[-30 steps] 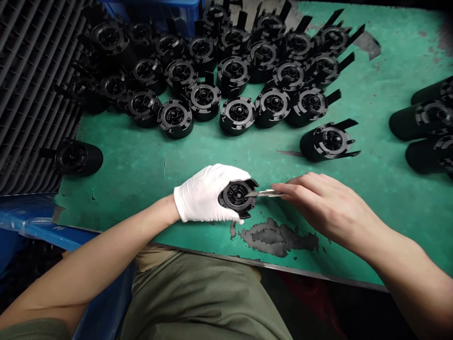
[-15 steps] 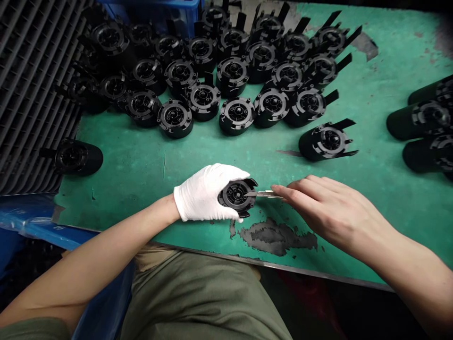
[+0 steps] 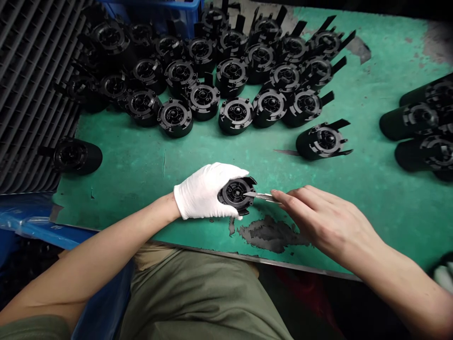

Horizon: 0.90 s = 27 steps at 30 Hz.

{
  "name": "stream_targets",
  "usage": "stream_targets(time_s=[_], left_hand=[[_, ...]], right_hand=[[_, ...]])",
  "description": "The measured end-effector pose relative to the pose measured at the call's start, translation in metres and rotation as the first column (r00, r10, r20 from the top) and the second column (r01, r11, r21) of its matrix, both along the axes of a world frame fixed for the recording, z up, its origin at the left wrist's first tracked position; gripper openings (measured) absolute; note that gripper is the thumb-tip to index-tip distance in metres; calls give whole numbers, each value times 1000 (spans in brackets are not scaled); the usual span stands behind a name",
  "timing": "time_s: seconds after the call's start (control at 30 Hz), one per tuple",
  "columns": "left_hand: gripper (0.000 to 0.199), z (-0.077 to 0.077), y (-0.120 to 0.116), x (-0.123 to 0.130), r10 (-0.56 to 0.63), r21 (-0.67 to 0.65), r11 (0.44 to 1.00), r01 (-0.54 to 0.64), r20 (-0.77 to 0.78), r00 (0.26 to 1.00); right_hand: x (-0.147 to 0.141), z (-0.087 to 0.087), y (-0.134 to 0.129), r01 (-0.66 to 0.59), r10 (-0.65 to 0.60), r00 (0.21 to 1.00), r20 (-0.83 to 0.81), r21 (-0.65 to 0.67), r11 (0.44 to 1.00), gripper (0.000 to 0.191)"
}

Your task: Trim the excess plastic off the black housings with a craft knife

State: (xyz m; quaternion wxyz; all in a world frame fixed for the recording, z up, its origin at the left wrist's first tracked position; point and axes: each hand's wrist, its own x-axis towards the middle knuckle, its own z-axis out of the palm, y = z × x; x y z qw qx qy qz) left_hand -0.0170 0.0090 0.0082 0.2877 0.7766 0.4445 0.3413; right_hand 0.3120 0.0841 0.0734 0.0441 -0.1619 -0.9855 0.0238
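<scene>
My left hand (image 3: 203,192), in a white glove, is wrapped round a black plastic housing (image 3: 236,194) above the front of the green table. The housing's round ribbed end faces up, and short tabs stick out at its right side. My bare right hand (image 3: 318,219) grips a scalpel-like knife (image 3: 264,196) with a thin metal handle. Its pointed blade reaches over the ribbed face from the right; whether the tip touches the plastic I cannot tell. Part of the housing is hidden by the glove.
Rows of similar black housings (image 3: 236,113) stand across the back of the green table (image 3: 141,198). One lies at the left (image 3: 78,157), one sits at the right, and several lie at the far right. A blue crate (image 3: 155,12) stands behind; grey slatted racks (image 3: 31,94) are at the left.
My right hand and the knife have tilted slightly, with the handle lower and the blade showing more clearly over the housing. A pale shape has appeared at the right edge. My left hand keeps its grip.
</scene>
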Motion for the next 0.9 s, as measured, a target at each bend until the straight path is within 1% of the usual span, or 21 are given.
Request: stream_targets(time_s=[0.17, 0.3, 0.4, 0.47, 0.5, 0.57, 0.63, 0.7, 0.77, 0.83, 0.9], left_hand=[[92, 0, 0, -1, 2, -3, 1000, -2, -6, 1000], [93, -4, -1, -2, 11, 9, 1000, -11, -1, 1000], [95, -3, -3, 2, 35, 44, 998, -36, 2, 999], [91, 2, -5, 10, 85, 46, 995, -85, -10, 996], [86, 5, -7, 14, 120, 29, 992, -120, -22, 993], [74, 12, -10, 23, 188, -35, 981, -190, -53, 981], [70, 16, -13, 29, 214, -86, 971, -221, -80, 973], [76, 16, -14, 30, 201, -79, 975, -208, -85, 976], [86, 12, -15, 28, 169, -27, 985, -172, -82, 982], [94, 7, -15, 24, 139, 26, 990, -137, -89, 986], [97, 4, -16, 22, 120, 40, 992, -116, -103, 987]], right_hand=[[1, -5, -15, 29, -29, 999, -19, 0, 1000, 39], [3, -12, -19, 60, -64, 995, -73, -54, 997, 31], [6, -14, -20, 145, -160, 979, -124, -125, 981, 21], [7, -11, -21, 215, -234, 964, -124, -146, 966, 17], [6, -10, -23, 240, -257, 959, -119, -143, 960, 17], [3, -6, -28, 248, -261, 960, -100, -133, 960, 23], [-2, -4, -35, 236, -252, 964, -89, -156, 959, 28], [-8, -4, -43, 235, -262, 960, -95, -227, 945, 27], [-13, -6, -51, 253, -298, 948, -113, -302, 919, 27], [-16, -8, -59, 274, -328, 939, -104, -352, 895, 36], [-18, -8, -65, 281, -337, 937, -88, -379, 882, 46]])
